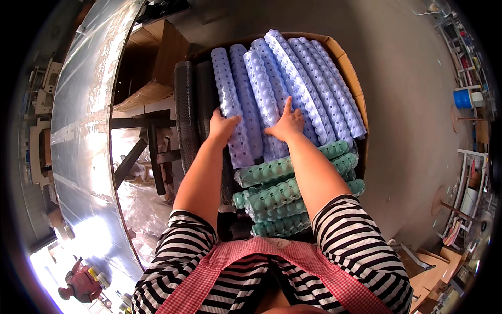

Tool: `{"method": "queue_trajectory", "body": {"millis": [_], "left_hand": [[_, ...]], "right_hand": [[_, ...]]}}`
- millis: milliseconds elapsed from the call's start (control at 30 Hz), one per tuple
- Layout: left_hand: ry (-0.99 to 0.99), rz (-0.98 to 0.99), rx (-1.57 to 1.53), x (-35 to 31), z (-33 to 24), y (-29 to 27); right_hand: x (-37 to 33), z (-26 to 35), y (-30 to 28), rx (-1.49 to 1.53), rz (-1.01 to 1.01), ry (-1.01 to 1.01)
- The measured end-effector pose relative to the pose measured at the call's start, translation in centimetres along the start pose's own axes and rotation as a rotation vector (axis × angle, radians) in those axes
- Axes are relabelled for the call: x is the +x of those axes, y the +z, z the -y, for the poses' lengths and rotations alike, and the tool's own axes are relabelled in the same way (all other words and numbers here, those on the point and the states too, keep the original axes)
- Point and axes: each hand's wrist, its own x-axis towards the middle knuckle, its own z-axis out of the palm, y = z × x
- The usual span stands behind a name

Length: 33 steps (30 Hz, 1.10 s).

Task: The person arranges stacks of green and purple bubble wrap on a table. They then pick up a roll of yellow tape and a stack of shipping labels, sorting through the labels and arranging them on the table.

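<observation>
My left hand (224,125) is closed around the lower half of a light purple rolled-up bumpy mat (226,78), the leftmost of its colour, with the thumb across its top. My right hand (287,124) rests on another purple rolled mat (259,78), thumb and index finger spread apart. Several more purple rolled mats (319,94) lie side by side to its right. Below them, green rolled mats (277,201) in clear wrap lie crosswise, partly under my right forearm. All of them fill a large cardboard box (349,68).
Dark mesh rolls (186,104) line the box's left side. Farther left stand an open cardboard carton (170,52) and a long table (86,104) with a shiny covering. Shelving (468,172) runs along the right. Another person (81,282) is at the lower left.
</observation>
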Motion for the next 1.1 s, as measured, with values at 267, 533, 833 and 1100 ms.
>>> {"method": "queue_trajectory", "body": {"millis": [267,533,833,1100], "left_hand": [[0.106,0.224,-0.304,1.4,2.5,3.3],[0.001,0.322,-0.450,-0.3,0.3,3.2],[0.567,0.323,-0.728,-7.0,-0.8,-1.2],[0.895,0.287,-0.675,-17.2,-4.5,-11.4]], "right_hand": [[1.1,-0.5,0.4,0.131,0.031,-0.050],[0.6,-0.7,-0.4,0.395,0.008,-0.148],[-4.3,1.4,-4.1,0.770,-0.367,-0.869],[-15.1,9.8,-11.5,0.796,-0.590,-1.332]]}}
